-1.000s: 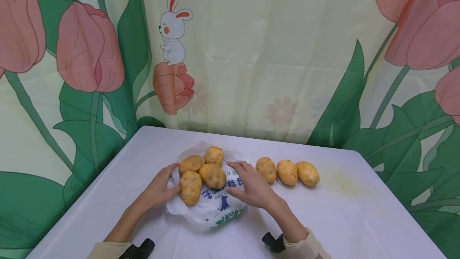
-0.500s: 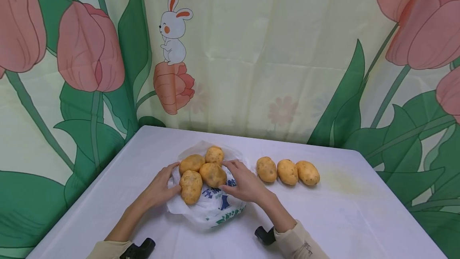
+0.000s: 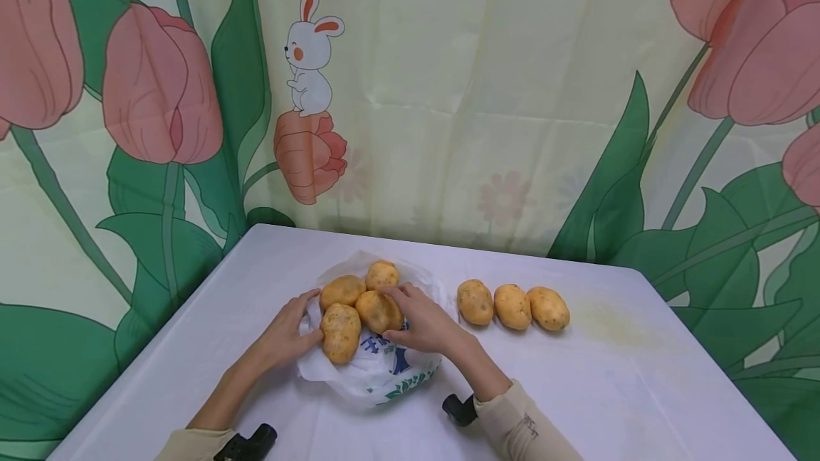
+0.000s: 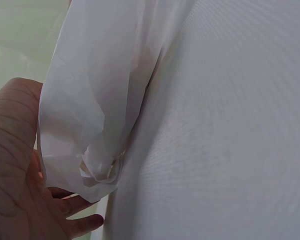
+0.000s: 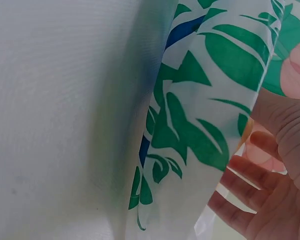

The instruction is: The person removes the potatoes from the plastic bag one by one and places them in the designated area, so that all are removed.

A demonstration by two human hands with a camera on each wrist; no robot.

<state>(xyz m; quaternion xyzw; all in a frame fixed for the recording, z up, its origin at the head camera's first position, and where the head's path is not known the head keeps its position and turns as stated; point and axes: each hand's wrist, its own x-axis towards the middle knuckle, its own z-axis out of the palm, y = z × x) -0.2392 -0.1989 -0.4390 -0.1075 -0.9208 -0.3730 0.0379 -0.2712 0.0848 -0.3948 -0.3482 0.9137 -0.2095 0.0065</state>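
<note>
In the head view, the scene is lit brightly and evenly, and only soft, weak shadows are cast on the table [image 3: 640, 375] near the potatoes [image 3: 549, 309]. Both wrist views are rendered dimmer and greyer. In the right one, a broad, blurred shadow is seen beside the bag [image 5: 205, 100]. In the left one, the table is covered by fine rippled lines.

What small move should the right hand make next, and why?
Probably close the right hand gently on the potato nearest it: that hand is spread at the potato's right side. The left hand is at the opposite edge of the plastic bag. Contact with the potato is hard to judge.
</note>
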